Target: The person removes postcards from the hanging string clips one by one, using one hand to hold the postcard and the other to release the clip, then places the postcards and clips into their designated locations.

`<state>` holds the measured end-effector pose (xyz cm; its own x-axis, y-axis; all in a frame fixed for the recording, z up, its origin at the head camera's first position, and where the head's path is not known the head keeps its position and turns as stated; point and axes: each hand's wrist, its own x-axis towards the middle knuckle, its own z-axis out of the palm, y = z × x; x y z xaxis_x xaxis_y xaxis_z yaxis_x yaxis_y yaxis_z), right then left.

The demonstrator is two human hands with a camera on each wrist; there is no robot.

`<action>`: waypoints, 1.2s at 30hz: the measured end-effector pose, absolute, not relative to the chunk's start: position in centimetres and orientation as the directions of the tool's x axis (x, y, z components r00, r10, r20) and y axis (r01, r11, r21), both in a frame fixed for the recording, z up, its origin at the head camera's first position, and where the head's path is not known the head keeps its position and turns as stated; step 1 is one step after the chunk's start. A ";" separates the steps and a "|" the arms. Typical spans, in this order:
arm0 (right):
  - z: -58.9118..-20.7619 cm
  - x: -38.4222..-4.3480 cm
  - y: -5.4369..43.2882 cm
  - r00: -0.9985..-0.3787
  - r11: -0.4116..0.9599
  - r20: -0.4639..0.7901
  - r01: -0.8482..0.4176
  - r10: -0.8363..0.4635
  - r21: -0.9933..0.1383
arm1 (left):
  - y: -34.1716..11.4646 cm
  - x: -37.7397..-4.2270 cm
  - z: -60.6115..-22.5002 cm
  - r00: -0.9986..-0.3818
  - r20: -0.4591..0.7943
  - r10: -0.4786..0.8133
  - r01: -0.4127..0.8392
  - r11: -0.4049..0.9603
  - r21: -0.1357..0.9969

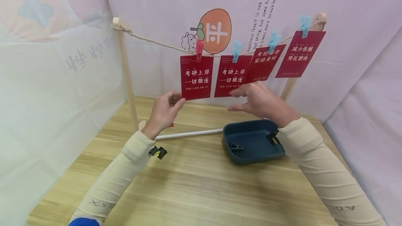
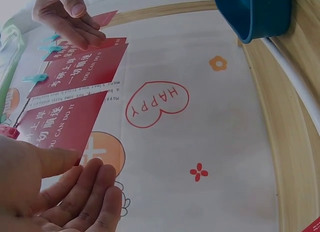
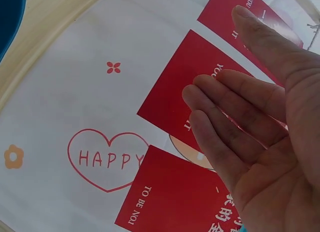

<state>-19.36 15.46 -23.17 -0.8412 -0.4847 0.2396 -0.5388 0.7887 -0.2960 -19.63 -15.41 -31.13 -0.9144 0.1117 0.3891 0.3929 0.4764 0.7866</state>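
Four red cards hang from a twine line (image 1: 157, 41) by small clothespins. The leftmost red card (image 1: 196, 91) hangs from a pink clothespin (image 1: 199, 51). My left hand (image 1: 164, 110) pinches its lower left corner, thumb in front and fingers partly behind. Beside it, a matching red card (image 1: 221, 90) hangs from a blue clothespin (image 1: 237, 51). Near that card's lower right corner is my right hand (image 1: 262, 101), thumb and fingers apart, gripping nothing. Further right hang a tilted red card (image 1: 263, 69) and another red card (image 1: 298, 67), both on blue clothespins.
Wooden posts, one at left (image 1: 124, 69), hold up the twine. A dark blue tray (image 1: 254, 158) with a dark clip inside sits on the wooden table (image 1: 188, 184), beside a white rod (image 1: 191, 134). Behind hangs a printed white cloth (image 1: 157, 6).
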 end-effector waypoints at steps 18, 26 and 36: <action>-21.1 -18.8 14.1 -0.792 0.747 0.335 -0.601 -0.510 -0.283 | -15.3 -19.5 -31.4 -0.901 0.426 0.084 0.413 0.465 0.783; -20.2 -18.8 13.6 -0.773 0.737 0.395 -0.615 -0.496 -0.279 | -15.3 -19.7 -31.5 -0.896 0.437 0.076 0.419 0.468 0.778; -18.9 -18.8 12.6 -0.737 0.718 0.484 -0.640 -0.471 -0.276 | -15.3 -19.5 -31.4 -0.895 0.440 0.075 0.422 0.461 0.780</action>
